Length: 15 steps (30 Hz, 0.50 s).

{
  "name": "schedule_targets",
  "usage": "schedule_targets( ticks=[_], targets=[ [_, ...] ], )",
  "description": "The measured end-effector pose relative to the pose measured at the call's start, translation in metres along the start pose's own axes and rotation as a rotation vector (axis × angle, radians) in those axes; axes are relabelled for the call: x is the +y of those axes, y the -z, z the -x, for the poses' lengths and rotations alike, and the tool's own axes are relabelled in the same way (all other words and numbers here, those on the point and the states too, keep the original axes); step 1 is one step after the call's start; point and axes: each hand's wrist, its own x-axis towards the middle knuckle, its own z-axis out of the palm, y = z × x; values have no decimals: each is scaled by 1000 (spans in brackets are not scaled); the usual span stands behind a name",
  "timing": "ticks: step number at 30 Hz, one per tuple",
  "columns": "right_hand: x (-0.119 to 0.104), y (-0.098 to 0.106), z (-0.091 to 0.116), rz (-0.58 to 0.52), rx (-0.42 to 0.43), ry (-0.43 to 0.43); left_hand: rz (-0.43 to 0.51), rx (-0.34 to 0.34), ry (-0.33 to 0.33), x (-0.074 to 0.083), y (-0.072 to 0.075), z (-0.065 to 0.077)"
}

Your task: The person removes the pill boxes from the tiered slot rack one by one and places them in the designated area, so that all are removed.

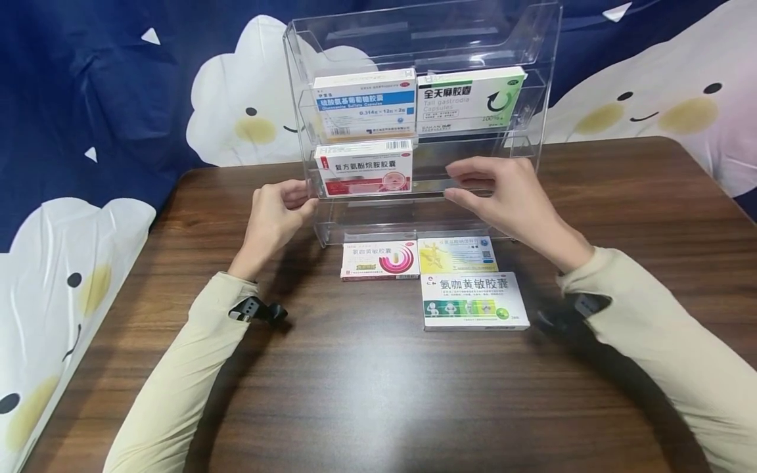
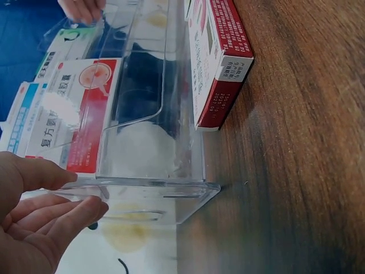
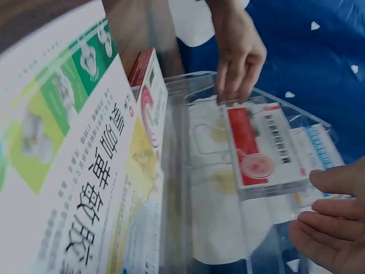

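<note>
A clear tiered display rack stands on the table. My left hand pinches its left side panel, thumb on one face and fingers on the other, as the left wrist view shows. A red-and-white medicine box sits in a lower tier, beside that hand. To the right of this box, my right hand is held in front of the same tier, thumb and fingers apart with nothing between them. The tier above bears a blue-and-white box and a green-and-white box.
On the table before the rack lie a pink-and-white box, a yellow-and-white box and a larger green-and-white box. Behind the table hangs a dark blue cloth with white clouds.
</note>
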Motion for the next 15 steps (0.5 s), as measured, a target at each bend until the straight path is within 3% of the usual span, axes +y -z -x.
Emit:
schedule_targets(
  ticks=[6, 15],
  targets=[
    [4, -19, -20, -72, -11, -125, 4, -5, 3, 0, -1, -1],
    [2, -37, -43, -108, 23, -144, 9, 2, 14, -1, 0, 0]
  ],
)
